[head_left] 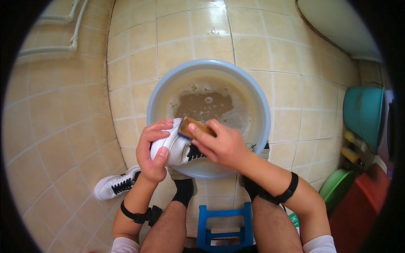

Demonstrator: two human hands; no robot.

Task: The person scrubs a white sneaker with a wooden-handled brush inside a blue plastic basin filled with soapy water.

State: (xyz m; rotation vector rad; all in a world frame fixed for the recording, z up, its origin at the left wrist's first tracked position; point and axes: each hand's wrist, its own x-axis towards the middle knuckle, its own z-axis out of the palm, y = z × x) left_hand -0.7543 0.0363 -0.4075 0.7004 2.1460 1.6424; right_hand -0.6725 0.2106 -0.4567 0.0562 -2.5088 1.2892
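Note:
My left hand (154,149) is closed around a white sneaker (177,147) with black laces, held over the near left rim of a light blue basin (263,105). A wooden scrub brush (197,127) with blue bristles is gripped in my right hand (223,143). Its bristles press against the white upper of the shoe. Murky brown water (206,105) with foam at its edges lies in the basin. A second white sneaker (116,185) with black laces rests on the floor to the left, near my left forearm.
Below me, between my legs, is a blue plastic stool (223,223). Along the right side stand a teal basin (363,118), a green basin (335,185) and a red tub (358,211). White pipes (50,50) run along the tiled wall at upper left.

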